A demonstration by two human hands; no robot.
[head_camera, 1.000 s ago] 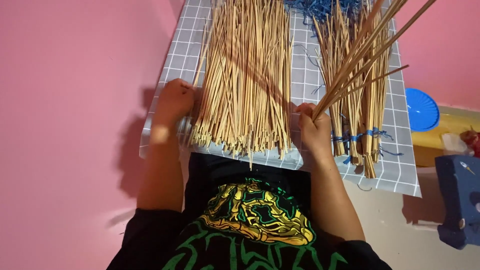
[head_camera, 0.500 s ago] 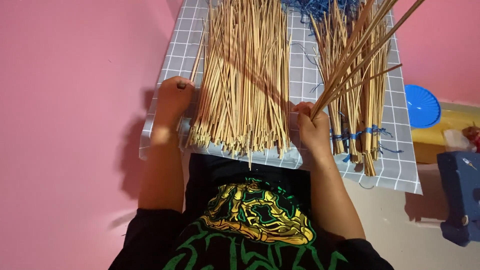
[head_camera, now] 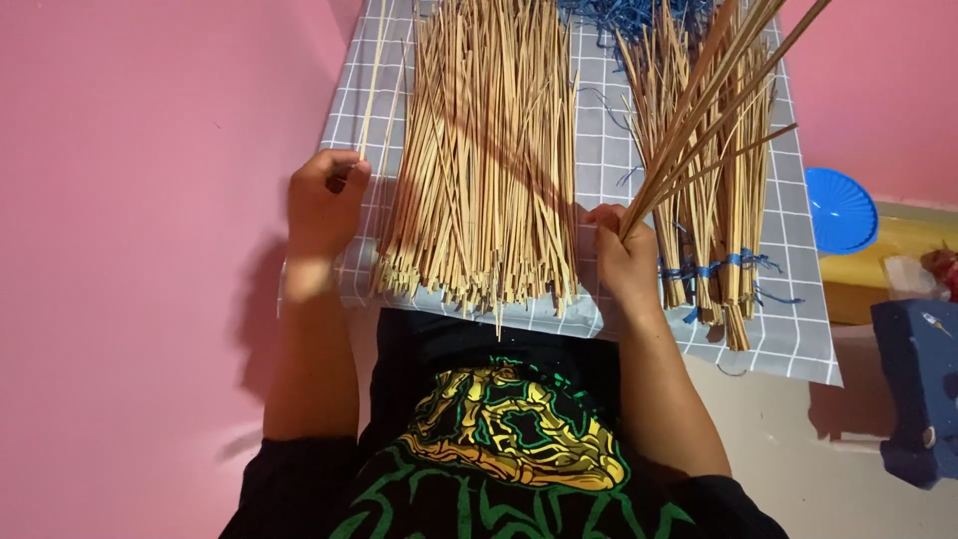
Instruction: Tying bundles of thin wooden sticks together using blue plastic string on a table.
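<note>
Left hand (head_camera: 324, 200): shifted outward since a second ago, off the left flank of the loose stick pile (head_camera: 484, 160) and toward the left margin of the checked cover (head_camera: 354, 130); fingers curled shut on one or two thin sticks (head_camera: 371, 80), drawn clear of the pile and running up along that margin; judged as single sticks being picked out of the stock.

Right hand (head_camera: 624, 255): position unchanged over the same interval; fist closed on a gathered sheaf of sticks (head_camera: 718, 110), butts in the palm, tips fanning up and to the right, above the tied bundles (head_camera: 714, 230).

Loose stick pile: centred on the bench, cut ends overhanging the near edge just above the torso; tied bundles just right of it, bound with blue string (head_camera: 714, 269).

Open room: narrow strip of cover left of the pile, then the pink floor (head_camera: 130, 250); clear gap between pile and bundles; right edge close to the blue dish (head_camera: 841, 210) and dark blue object (head_camera: 918, 389).
</note>
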